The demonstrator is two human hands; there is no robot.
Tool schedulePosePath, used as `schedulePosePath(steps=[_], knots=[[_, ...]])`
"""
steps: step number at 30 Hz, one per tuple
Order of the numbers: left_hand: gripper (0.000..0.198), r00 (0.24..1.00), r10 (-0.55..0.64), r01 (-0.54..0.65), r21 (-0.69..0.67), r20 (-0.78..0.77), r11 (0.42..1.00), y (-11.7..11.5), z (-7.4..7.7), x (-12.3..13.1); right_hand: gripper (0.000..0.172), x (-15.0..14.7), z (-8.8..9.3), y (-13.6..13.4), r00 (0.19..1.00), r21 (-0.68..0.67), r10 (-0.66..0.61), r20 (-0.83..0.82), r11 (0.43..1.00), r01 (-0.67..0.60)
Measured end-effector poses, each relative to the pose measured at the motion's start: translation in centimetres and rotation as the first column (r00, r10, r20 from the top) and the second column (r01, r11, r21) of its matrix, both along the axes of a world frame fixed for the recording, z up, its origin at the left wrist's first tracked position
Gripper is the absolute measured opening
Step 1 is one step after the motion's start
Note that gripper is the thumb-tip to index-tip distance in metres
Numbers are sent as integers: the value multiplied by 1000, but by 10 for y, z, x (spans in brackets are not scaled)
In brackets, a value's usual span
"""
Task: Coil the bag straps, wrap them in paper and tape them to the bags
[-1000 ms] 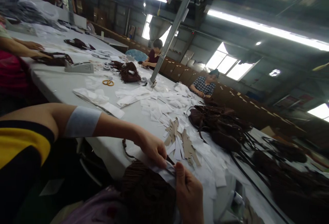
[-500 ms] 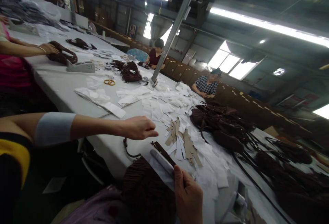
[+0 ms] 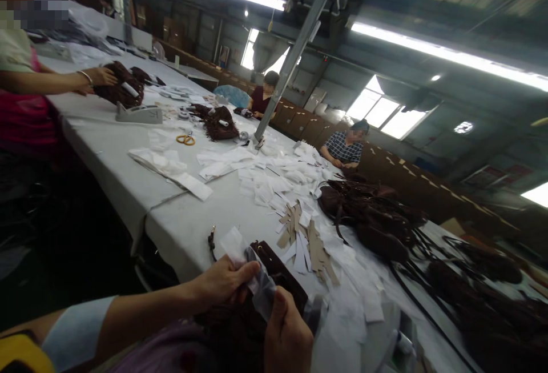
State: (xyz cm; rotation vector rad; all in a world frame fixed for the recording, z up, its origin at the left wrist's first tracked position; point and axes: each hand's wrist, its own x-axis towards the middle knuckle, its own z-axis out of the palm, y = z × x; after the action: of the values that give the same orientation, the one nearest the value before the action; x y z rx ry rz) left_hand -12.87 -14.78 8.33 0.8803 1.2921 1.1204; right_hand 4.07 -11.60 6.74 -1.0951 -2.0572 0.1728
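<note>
A translucent white wrapping sheet (image 3: 262,288) is stretched between my two hands, above a dark brown bag (image 3: 274,264) in front of me. My left hand (image 3: 225,281) pinches one end of the sheet, its thumb lying on top. Lower right, my right hand (image 3: 289,333) is closed on the other end, the thumb pressed down. A paler end of the sheet sticks out beyond my left hand. Near it, a brown strap with a metal end (image 3: 212,241) lies at the table edge. My hands hide much of the bag's body.
Loose white paper strips (image 3: 274,173) and brown card strips (image 3: 317,247) cover the middle of the table (image 3: 128,173). Brown bags (image 3: 368,207) are heaped at right. Yellow-handled scissors (image 3: 185,140) and a grey tape dispenser (image 3: 139,115) lie further off. A metal post (image 3: 295,53) rises there. Co-workers sit around.
My left hand has come down from above the table and taken hold of the wrapping sheet. My right hand has shifted slightly left. At far left, a co-worker's hands have turned a brown bag.
</note>
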Motion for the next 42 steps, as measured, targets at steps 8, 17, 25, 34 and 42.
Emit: schedulePosePath(steps=[8,17,25,34,42], knots=[[65,862,-505,503,-43,-49,863,-14,8,-19,45,-13,22,-17,988,-142,152,-40,977,-156],[51,992,-102,97,65,69,993,-10,10,-21,43,-24,18,-14,966,-124,257,11,959,-253],[54,961,198,-192,-49,194,980,0,10,-38,54,42,-25,-2,962,7,128,242,991,-133],[49,961,-175,195,77,-214,978,1,12,-36,37,22,-7,-22,986,-99,125,112,988,-114],[48,614,-504,652,29,-608,758,5,66,-59,40,22,22,-6,884,84,177,432,968,-235]])
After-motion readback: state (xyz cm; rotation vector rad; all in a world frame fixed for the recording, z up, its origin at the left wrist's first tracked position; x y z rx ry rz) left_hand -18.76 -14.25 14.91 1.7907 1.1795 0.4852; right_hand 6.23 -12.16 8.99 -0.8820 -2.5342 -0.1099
